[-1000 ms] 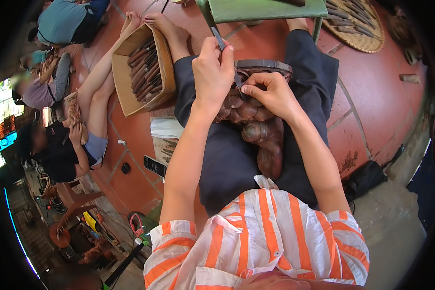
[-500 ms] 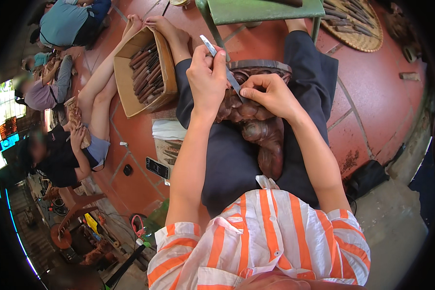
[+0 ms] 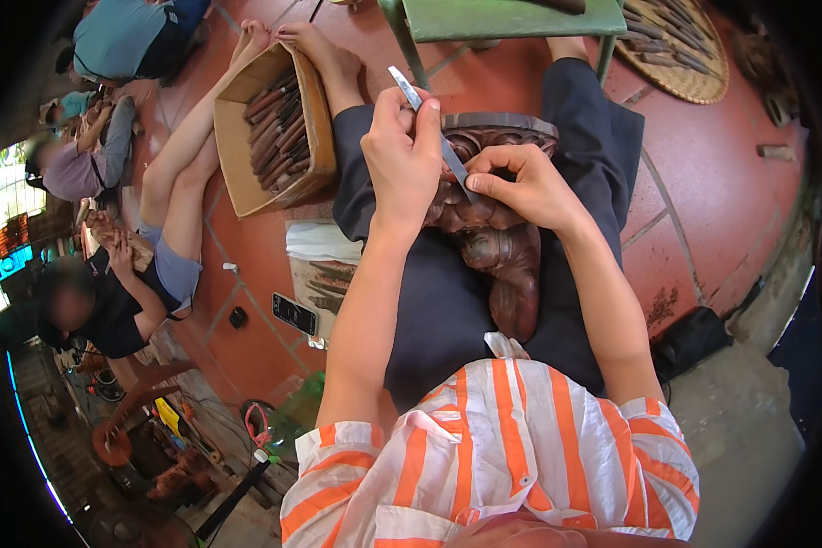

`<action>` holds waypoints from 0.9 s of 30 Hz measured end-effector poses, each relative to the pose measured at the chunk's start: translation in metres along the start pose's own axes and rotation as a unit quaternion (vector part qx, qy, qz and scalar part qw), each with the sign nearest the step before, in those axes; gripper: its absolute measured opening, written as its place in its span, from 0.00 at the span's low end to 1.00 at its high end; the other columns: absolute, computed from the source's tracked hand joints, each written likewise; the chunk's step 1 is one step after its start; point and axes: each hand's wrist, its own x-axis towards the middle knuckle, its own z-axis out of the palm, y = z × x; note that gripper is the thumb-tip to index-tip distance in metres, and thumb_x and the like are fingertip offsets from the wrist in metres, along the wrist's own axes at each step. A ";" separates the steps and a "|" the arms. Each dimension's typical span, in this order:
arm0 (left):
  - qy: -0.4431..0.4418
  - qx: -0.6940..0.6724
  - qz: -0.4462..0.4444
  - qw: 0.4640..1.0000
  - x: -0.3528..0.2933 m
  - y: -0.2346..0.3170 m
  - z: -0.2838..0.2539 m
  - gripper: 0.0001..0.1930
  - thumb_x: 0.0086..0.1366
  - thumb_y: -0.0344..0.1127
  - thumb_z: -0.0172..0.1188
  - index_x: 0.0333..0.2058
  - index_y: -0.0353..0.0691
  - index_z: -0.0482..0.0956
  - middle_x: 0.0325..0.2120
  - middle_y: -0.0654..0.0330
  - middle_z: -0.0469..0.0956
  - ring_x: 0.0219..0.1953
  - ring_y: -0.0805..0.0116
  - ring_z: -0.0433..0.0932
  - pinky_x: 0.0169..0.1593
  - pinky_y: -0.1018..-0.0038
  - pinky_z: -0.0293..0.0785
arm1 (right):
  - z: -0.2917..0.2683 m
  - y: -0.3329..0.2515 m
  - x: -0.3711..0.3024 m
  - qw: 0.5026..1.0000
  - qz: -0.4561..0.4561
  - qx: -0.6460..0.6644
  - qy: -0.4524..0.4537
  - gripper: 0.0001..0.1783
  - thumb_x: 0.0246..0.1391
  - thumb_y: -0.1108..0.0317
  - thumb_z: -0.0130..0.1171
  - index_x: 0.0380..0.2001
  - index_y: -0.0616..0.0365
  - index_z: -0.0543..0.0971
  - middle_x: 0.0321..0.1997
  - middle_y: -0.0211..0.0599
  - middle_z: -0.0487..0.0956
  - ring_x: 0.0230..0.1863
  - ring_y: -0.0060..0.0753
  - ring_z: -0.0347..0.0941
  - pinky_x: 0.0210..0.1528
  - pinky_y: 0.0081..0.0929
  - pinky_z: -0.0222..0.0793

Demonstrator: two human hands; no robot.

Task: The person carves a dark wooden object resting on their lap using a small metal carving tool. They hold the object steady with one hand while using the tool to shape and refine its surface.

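My left hand [image 3: 402,155] is closed round the upper part of a flat, narrow grey strip [image 3: 451,159], whose pale tip sticks out above the thumb. It looks stiff, like a thin file or blade; I cannot tell which. Thumb and forefinger of my right hand [image 3: 521,185] pinch its lower end. Under both hands a dark reddish-brown wood carving [image 3: 507,251] rests between my legs, with a flat rounded top edge and a curved foot pointing toward me. My hands hide part of its carved front; whether the strip touches the wood cannot be made out.
A cardboard box [image 3: 233,169] of wooden-handled tools stands at the left, near a phone [image 3: 295,314] and white cloth [image 3: 321,243]. Ahead are a green stool [image 3: 507,20] and a woven tray [image 3: 703,87] of tools. A co-worker [image 3: 110,301] sits at the left, holding a carving.
My hands, the strip and the carving appear slightly farther right as the whole view shifts. My grips look the same. The co-worker at the left has changed posture, with the carving held differently.
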 end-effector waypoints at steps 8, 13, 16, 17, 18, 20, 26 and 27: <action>-0.015 -0.029 0.018 0.999 -0.004 0.004 -0.005 0.06 0.69 0.31 0.55 0.40 0.34 0.71 0.19 0.62 0.76 0.16 0.81 0.73 0.17 0.83 0.67 | -0.001 -0.005 0.000 0.999 0.040 -0.029 -0.003 0.10 0.55 0.66 0.64 0.32 0.65 0.80 0.33 0.32 0.82 0.35 0.19 0.73 0.41 0.25 0.69; -0.011 0.010 0.094 0.995 -0.003 -0.006 -0.005 0.06 0.69 0.30 0.55 0.40 0.34 0.70 0.20 0.62 0.76 0.17 0.80 0.74 0.16 0.84 0.67 | 0.003 -0.006 -0.001 0.996 0.004 -0.086 0.027 0.12 0.54 0.63 0.64 0.34 0.62 0.82 0.32 0.36 0.84 0.32 0.21 0.74 0.38 0.26 0.69; -0.014 0.033 0.117 0.993 0.001 -0.004 -0.008 0.06 0.69 0.30 0.55 0.40 0.34 0.70 0.21 0.62 0.76 0.17 0.81 0.74 0.16 0.84 0.67 | 0.007 -0.005 0.002 0.995 0.002 -0.090 0.044 0.12 0.54 0.63 0.64 0.34 0.61 0.82 0.31 0.37 0.83 0.31 0.26 0.76 0.38 0.27 0.70; -0.016 0.007 0.088 0.996 -0.002 0.001 -0.010 0.06 0.69 0.29 0.55 0.40 0.34 0.70 0.21 0.62 0.76 0.17 0.81 0.74 0.16 0.84 0.67 | 0.004 -0.006 0.001 0.998 0.007 -0.063 0.029 0.11 0.53 0.63 0.64 0.34 0.61 0.82 0.31 0.37 0.83 0.31 0.27 0.77 0.38 0.27 0.70; -0.017 -0.021 0.058 0.998 -0.005 0.004 -0.011 0.06 0.69 0.29 0.55 0.40 0.34 0.70 0.21 0.62 0.77 0.17 0.81 0.74 0.17 0.84 0.67 | 0.002 -0.006 0.000 0.999 0.014 -0.038 0.013 0.11 0.53 0.63 0.64 0.34 0.60 0.82 0.30 0.37 0.83 0.30 0.29 0.77 0.38 0.27 0.70; -0.003 -0.055 0.036 0.998 -0.011 0.006 -0.009 0.04 0.67 0.26 0.56 0.38 0.34 0.71 0.17 0.61 0.76 0.17 0.81 0.73 0.19 0.81 0.66 | 0.000 -0.003 -0.002 1.000 -0.016 -0.018 -0.002 0.11 0.53 0.63 0.64 0.34 0.60 0.82 0.30 0.37 0.83 0.30 0.29 0.77 0.37 0.27 0.70; 0.001 -0.005 0.128 0.992 -0.003 -0.006 -0.011 0.05 0.67 0.26 0.57 0.38 0.33 0.70 0.17 0.60 0.77 0.16 0.79 0.74 0.17 0.80 0.67 | 0.007 -0.008 0.001 0.996 -0.006 -0.088 0.028 0.12 0.54 0.64 0.64 0.36 0.63 0.82 0.33 0.37 0.84 0.33 0.25 0.77 0.39 0.26 0.70; 0.002 -0.035 0.090 0.995 -0.008 0.001 -0.012 0.05 0.67 0.26 0.57 0.38 0.33 0.70 0.18 0.60 0.77 0.16 0.79 0.75 0.18 0.80 0.67 | 0.006 -0.005 -0.001 0.998 -0.011 -0.059 0.016 0.12 0.54 0.64 0.64 0.36 0.62 0.82 0.32 0.37 0.84 0.33 0.27 0.77 0.39 0.27 0.70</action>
